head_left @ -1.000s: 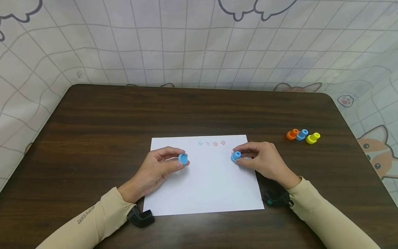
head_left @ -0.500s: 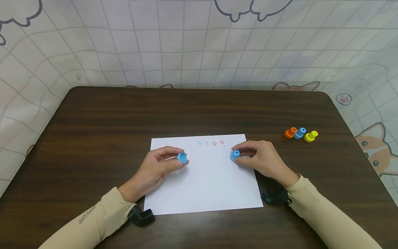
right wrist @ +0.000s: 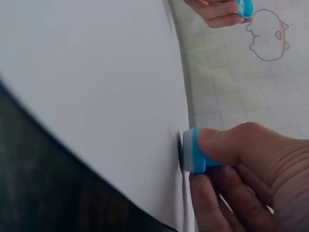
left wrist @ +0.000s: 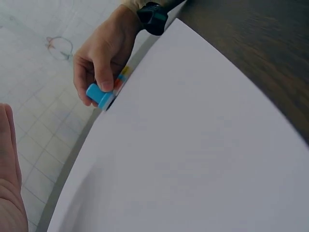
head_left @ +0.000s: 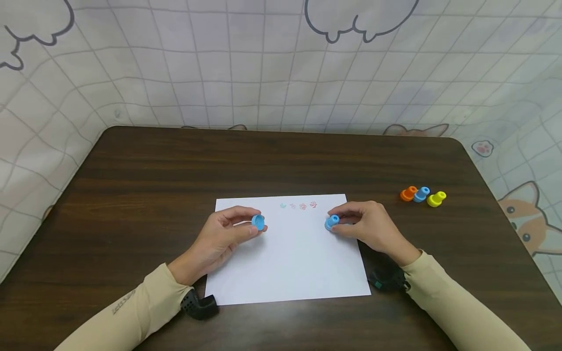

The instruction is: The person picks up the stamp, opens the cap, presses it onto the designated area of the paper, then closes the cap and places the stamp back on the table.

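The right grip (left wrist: 104,57) pinches a blue stamp (left wrist: 95,93).

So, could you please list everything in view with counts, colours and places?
Dark wood-grain table: one, brown, before the person
Rectangular white paper sheet: one, white, on the table
Small printed marks: four, teal to red, near the sheet's far edge
Knobbed round orange piece: one, orange, right of the sheet
Knobbed round yellow piece: one, yellow, rightmost
Knobbed round blue piece: one, blue, between those two
Grid-patterned backdrop: one, whitish, behind the table
Round blue cap: one, blue, over the sheet
Round blue stamp: one, blue, right of the cap
Black devices: two, black, at the wrists
Beige sleeves: two, beige, on the arms
Left hand: one, bare, pinching the cap
Right hand: one, bare, pinching the stamp
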